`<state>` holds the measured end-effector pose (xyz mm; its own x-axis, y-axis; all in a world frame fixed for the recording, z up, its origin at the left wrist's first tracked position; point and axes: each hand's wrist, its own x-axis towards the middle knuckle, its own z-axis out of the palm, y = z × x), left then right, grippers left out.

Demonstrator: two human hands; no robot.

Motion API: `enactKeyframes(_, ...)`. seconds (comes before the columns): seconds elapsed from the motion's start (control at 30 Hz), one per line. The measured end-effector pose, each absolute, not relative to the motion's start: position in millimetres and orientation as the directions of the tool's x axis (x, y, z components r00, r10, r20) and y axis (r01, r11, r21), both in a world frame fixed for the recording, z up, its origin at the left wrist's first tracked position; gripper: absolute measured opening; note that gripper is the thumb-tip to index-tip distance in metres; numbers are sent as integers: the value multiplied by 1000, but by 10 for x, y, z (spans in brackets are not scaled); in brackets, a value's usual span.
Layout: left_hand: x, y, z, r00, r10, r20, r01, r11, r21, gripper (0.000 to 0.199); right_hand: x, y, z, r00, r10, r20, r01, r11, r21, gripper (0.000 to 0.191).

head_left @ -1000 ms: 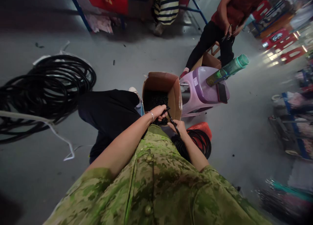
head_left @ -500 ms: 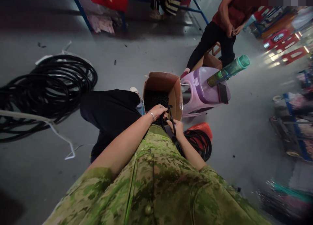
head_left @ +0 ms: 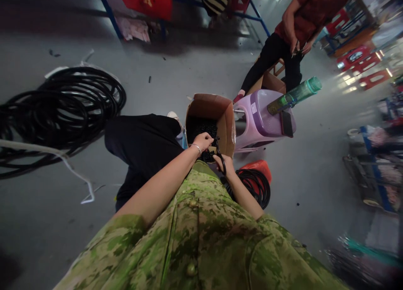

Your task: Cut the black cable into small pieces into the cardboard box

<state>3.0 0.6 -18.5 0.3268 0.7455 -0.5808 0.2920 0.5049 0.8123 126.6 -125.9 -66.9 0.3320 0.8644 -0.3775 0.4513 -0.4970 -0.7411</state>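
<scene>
Part of the work is shown as done: a heap of black pieces (head_left: 203, 126) is held in the box (head_left: 227, 122), lying well below its far rim. Much cord is seen in lengths that are not cut short: a large coil (head_left: 91, 86) is laid on the floor (head_left: 170, 71) off the box's left side, and a small coil (head_left: 260, 191) is set by the red bag (head_left: 262, 169), just beyond the box's near right corner. How much of it is meant to be used is not shown. The scissors (head_left: 223, 167) are gripped by the right hand (head_left: 229, 166) at that same corner, their tip pointed over the box. The left hand (head_left: 202, 142) is held over the near left part of the box, its fingers bent; the view there is small and dark, so whether they are closed on a piece cannot be told.
</scene>
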Motion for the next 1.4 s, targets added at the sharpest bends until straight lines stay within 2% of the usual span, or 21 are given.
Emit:
enactKeyframes(0.33, 13, 8, -223, 364, 748, -554, 300, 470, 831, 19, 1278, -1136, -569, 278, 879, -386, 430, -474, -769, 49)
enactKeyframes(0.53, -2, 7, -193, 413, 737, -535, 333, 425, 842, 16, 1255, -1065, -599, 271, 841, -468, 217, -527, -822, 48)
enactKeyframes(0.67, -3, 6, -188, 454, 743, -492, 370, 345, 862, 15, 1293, -1063, -594, 244, 836, -492, 144, -533, -834, 50)
enactKeyframes(0.87, -12, 25, -169, 487, 727, -483, 401, 305, 864, 17, 1325, -1122, -549, 258, 841, -476, 169, -524, -835, 56)
enactKeyframes(1.2, -8, 34, -152, 470, 702, -535, 310, 436, 845, 22, 1247, -1259, -608, 355, 866, -351, 346, -471, -812, 55)
enactKeyframes(1.4, -7, 18, -158, 410, 701, -584, 332, 482, 811, 26, 1143, -1278, -697, 367, 863, -349, 359, -477, -802, 54)
